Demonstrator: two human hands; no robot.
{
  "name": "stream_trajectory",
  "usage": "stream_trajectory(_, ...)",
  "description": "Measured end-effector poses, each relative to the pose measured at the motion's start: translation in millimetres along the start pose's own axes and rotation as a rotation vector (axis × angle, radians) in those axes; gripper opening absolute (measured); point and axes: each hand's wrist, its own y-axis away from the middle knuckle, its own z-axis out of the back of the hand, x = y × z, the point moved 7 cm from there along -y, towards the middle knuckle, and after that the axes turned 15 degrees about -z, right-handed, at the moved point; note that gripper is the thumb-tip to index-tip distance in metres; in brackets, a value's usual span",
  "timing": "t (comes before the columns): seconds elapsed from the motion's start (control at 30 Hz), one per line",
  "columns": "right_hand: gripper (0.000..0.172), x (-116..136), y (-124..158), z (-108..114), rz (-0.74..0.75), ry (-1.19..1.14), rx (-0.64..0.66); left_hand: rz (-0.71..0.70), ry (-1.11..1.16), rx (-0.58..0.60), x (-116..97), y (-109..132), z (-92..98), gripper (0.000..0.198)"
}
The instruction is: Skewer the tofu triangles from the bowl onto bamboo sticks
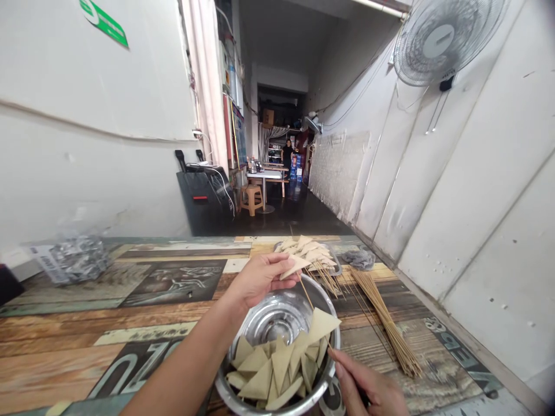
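Observation:
My left hand (260, 277) is closed in a pinch on a beige tofu triangle (295, 266), held above a steel bowl (260, 323). My right hand (368, 387), low at the bowl's right rim, grips a thin bamboo skewer (309, 297) that runs up to the left. A second triangle (323, 326) is threaded on that skewer. Several loose triangles (269, 370) lie in the bowl's near half.
A pile of finished skewered triangles (310, 251) sits on a plate behind the bowl. Bare bamboo skewers (384, 315) lie in a bundle to the right. A grey rag (359, 259) and a plastic bag (71, 260) rest on the table. A person (287, 155) stands far down the corridor.

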Motion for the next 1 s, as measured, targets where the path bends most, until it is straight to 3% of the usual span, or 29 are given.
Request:
stream_trajectory(0.23, 0.023, 6.3, -2.5, -6.5, 0.034, 0.009, -0.083, -0.054, 0.023, -0.015, -3.6, 0.0, 0.1, 0.018)
stream_trajectory(0.53, 0.028, 2.8, 1.0, -26.9, 0.171, 0.181, -0.079, -0.020, 0.099, -0.093, 0.5, 0.2, 3.8, 0.012)
stream_trajectory(0.7, 0.032, 12.9, -0.7, -26.2, 0.208, 0.264, -0.161, -0.015, 0.097, -0.088, -1.7, 1.8, 1.6, 0.012)
stream_trajectory(1.0, 0.032, 18.1, -3.4, -26.5, 0.226, 0.291, -0.164, -0.012, 0.091, -0.031, -3.0, 5.5, -3.6, 0.015)
